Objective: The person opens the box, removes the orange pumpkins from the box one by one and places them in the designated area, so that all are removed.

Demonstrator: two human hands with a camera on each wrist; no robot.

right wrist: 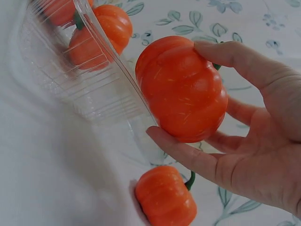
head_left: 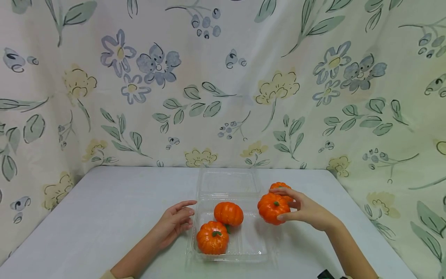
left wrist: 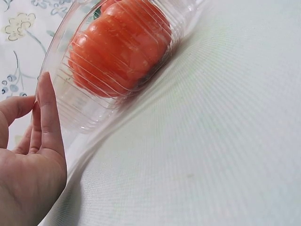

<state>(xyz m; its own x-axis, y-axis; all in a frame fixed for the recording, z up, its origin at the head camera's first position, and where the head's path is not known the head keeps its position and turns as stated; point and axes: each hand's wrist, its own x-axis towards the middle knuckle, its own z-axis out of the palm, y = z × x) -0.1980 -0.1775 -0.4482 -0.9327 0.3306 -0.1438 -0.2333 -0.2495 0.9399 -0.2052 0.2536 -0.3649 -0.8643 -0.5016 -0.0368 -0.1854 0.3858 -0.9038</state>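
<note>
My right hand point(head_left: 310, 209) grips a small orange pumpkin point(head_left: 273, 208) between thumb and fingers, raised at the right rim of a clear plastic container point(head_left: 254, 242). In the right wrist view the held pumpkin point(right wrist: 181, 89) shows its ribbed side, close to the container wall point(right wrist: 108, 89). Two more pumpkins, one at the back point(head_left: 228, 213) and one in front point(head_left: 213, 237), sit in the container's left half. My left hand point(head_left: 175, 223) is at the container's left edge, fingers extended; in the left wrist view its fingertips point(left wrist: 45, 82) are right at the clear rim.
Another orange pumpkin point(right wrist: 165, 197) rests on the white table point(head_left: 132, 205) right of the container, partly behind the right hand in the head view. The container's clear lid point(head_left: 228, 182) lies folded back behind it. A floral curtain point(head_left: 223, 97) hangs at the table's back edge.
</note>
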